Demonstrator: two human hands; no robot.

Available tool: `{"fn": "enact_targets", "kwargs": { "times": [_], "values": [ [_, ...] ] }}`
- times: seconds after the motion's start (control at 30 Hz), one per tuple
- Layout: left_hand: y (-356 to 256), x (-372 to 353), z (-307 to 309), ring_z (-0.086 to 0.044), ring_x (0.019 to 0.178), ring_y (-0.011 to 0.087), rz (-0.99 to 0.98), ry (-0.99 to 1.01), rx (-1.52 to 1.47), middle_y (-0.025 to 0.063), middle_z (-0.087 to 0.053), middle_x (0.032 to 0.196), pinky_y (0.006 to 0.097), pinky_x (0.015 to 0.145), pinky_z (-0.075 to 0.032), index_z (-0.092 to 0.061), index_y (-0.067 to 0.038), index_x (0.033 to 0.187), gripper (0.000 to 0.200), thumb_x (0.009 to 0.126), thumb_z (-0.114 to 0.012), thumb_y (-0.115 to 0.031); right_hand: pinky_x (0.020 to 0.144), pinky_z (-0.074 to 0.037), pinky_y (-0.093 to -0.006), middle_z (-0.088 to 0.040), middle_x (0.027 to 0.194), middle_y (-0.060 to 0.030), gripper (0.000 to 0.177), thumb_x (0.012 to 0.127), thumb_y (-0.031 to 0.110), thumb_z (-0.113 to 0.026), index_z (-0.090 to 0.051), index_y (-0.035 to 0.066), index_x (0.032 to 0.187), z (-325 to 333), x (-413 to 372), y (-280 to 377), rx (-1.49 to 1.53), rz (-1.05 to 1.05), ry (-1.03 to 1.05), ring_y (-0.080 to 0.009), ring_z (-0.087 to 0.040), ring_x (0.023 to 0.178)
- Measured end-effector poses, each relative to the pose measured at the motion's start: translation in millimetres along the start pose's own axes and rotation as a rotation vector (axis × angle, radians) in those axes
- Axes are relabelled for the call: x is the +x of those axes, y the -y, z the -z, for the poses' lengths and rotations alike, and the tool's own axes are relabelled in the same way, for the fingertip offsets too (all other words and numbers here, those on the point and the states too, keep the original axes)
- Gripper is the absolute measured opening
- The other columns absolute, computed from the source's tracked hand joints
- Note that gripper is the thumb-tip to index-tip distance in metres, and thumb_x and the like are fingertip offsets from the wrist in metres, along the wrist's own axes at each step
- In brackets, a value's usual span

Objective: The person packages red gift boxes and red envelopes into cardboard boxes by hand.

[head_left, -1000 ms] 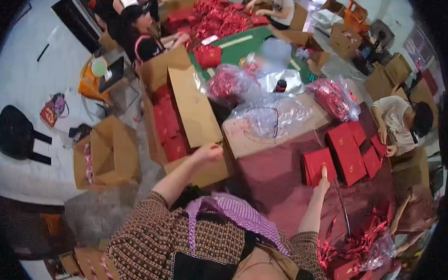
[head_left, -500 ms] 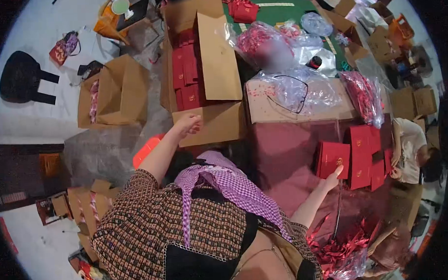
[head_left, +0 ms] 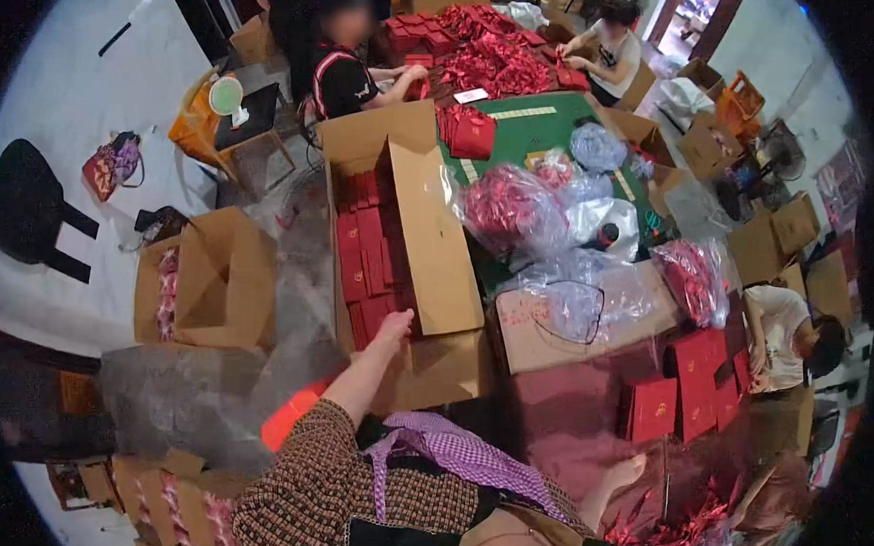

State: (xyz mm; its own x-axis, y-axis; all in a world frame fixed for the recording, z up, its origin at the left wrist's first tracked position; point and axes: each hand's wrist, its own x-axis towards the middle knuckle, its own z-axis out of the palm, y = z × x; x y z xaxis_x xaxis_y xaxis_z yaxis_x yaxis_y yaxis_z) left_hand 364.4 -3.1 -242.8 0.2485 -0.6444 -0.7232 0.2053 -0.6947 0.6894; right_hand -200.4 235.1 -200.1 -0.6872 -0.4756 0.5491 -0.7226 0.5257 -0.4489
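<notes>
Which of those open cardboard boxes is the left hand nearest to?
The long cardboard box in the middle, packed with rows of red packets; the left hand reaches its near end. The squarer box further left stands well apart.

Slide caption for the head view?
Left hand reaches into an open cardboard box of red packets; right hand rests on the maroon tablecloth.

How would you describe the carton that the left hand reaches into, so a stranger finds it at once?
Left of the pink-covered table stands an open carton, under the left hand. Only it is packed with rows of red boxes, one long flap lying across it.
</notes>
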Motion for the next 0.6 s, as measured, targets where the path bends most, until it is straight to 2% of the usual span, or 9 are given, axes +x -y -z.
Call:
{"fn": "enact_targets", "kwargs": {
  "times": [0.07, 0.13, 0.2, 0.23, 0.3, 0.33, 0.4, 0.5, 0.6],
  "values": [
    [-15, -4, -11, -0.052, 0.075, 0.0181, 0.032, 0.089, 0.009, 0.0056, -0.059, 0.082, 0.0362, 0.060, -0.041, -0.062, -0.004, 0.094, 0.036, 0.083, -0.057, -0.038, 0.056, -0.046, -0.0314, -0.055, 0.071, -0.0073, 0.024, 0.092, 0.018, -0.046, -0.056, -0.003, 0.091, -5, -34, 23, 0.731, -0.460, 0.483, -0.0203, -0.058, 0.065],
    [-26, -16, -20, -0.050, 0.057, 0.0120, 0.019, 0.228, -0.070, 0.0002, -0.057, 0.065, 0.0294, 0.047, -0.036, -0.065, -0.010, 0.081, 0.024, 0.080, -0.060, -0.034, 0.053, -0.047, -0.0291, -0.057, 0.073, -0.0064, 0.022, 0.094, 0.017, -0.046, -0.055, -0.001, 0.102, 8, -75, 129, 0.812, -0.774, 0.610, -0.0175, -0.057, 0.061],
    [-13, 1, -20, -0.054, 0.069, 0.0138, -0.054, 0.427, -0.046, 0.0001, -0.059, 0.077, 0.0301, 0.057, -0.043, -0.063, -0.010, 0.090, 0.032, 0.077, -0.063, -0.039, 0.051, -0.048, -0.0276, -0.059, 0.076, -0.0060, 0.021, 0.092, 0.015, -0.051, -0.055, 0.001, 0.107, 17, -99, 197, 0.725, -0.658, 1.046, -0.0147, -0.056, 0.059],
    [-21, -9, -28, -0.053, 0.064, 0.0121, -0.013, 0.364, -0.039, -0.0005, -0.059, 0.076, 0.0273, 0.053, -0.042, -0.063, -0.011, 0.092, 0.031, 0.077, -0.063, -0.039, 0.053, -0.047, -0.0253, -0.061, 0.081, -0.0066, 0.024, 0.090, 0.014, -0.056, -0.056, 0.002, 0.111, 19, -104, 224, 0.674, -0.556, 1.240, -0.0128, -0.057, 0.062],
    [-32, -14, -24, -0.052, 0.067, 0.0113, -0.062, 0.558, -0.057, -0.0009, -0.058, 0.079, 0.0275, 0.057, -0.043, -0.063, -0.011, 0.094, 0.030, 0.080, -0.062, -0.037, 0.059, -0.047, -0.0248, -0.063, 0.084, -0.0076, 0.027, 0.089, 0.014, -0.059, -0.057, 0.000, 0.112, 6, -127, 235, 0.675, -0.329, 1.440, -0.0119, -0.057, 0.067],
    [-45, -35, -31, -0.051, 0.069, 0.0105, -0.060, 0.443, -0.011, -0.0011, -0.057, 0.082, 0.0265, 0.060, -0.043, -0.062, -0.010, 0.096, 0.028, 0.084, -0.058, -0.035, 0.062, -0.047, -0.0251, -0.063, 0.085, -0.0078, 0.028, 0.088, 0.014, -0.059, -0.058, 0.000, 0.113, -1, -134, 241, 0.625, -0.295, 1.484, -0.0121, -0.058, 0.070],
    [-43, -32, -38, -0.051, 0.071, 0.0106, -0.092, 0.501, 0.011, -0.0010, -0.057, 0.085, 0.0264, 0.062, -0.043, -0.062, -0.010, 0.098, 0.027, 0.085, -0.055, -0.033, 0.070, -0.048, -0.0276, -0.065, 0.087, -0.0082, 0.029, 0.088, 0.014, -0.060, -0.059, -0.001, 0.112, -8, -136, 264, 0.542, -0.176, 1.540, -0.0140, -0.060, 0.077],
    [-42, -25, -62, -0.044, 0.056, 0.0079, -0.254, 0.545, -0.065, -0.0020, -0.051, 0.070, 0.0238, 0.047, -0.036, -0.057, -0.006, 0.090, 0.019, 0.083, -0.052, -0.023, 0.067, -0.049, -0.0269, -0.062, 0.081, -0.0058, 0.023, 0.089, 0.011, -0.057, -0.058, -0.002, 0.108, -30, -140, 294, 0.562, -0.007, 1.572, -0.0122, -0.058, 0.073],
    [-73, -53, -80, -0.048, 0.066, 0.0083, -0.224, 0.580, -0.077, -0.0007, -0.055, 0.079, 0.0246, 0.053, -0.039, -0.054, -0.003, 0.104, 0.033, 0.087, -0.054, -0.032, 0.064, -0.048, -0.0260, -0.061, 0.077, -0.0048, 0.022, 0.088, 0.013, -0.057, -0.059, -0.003, 0.103, -51, -144, 349, 0.587, 0.082, 1.641, -0.0118, -0.057, 0.068]
  ]
}}
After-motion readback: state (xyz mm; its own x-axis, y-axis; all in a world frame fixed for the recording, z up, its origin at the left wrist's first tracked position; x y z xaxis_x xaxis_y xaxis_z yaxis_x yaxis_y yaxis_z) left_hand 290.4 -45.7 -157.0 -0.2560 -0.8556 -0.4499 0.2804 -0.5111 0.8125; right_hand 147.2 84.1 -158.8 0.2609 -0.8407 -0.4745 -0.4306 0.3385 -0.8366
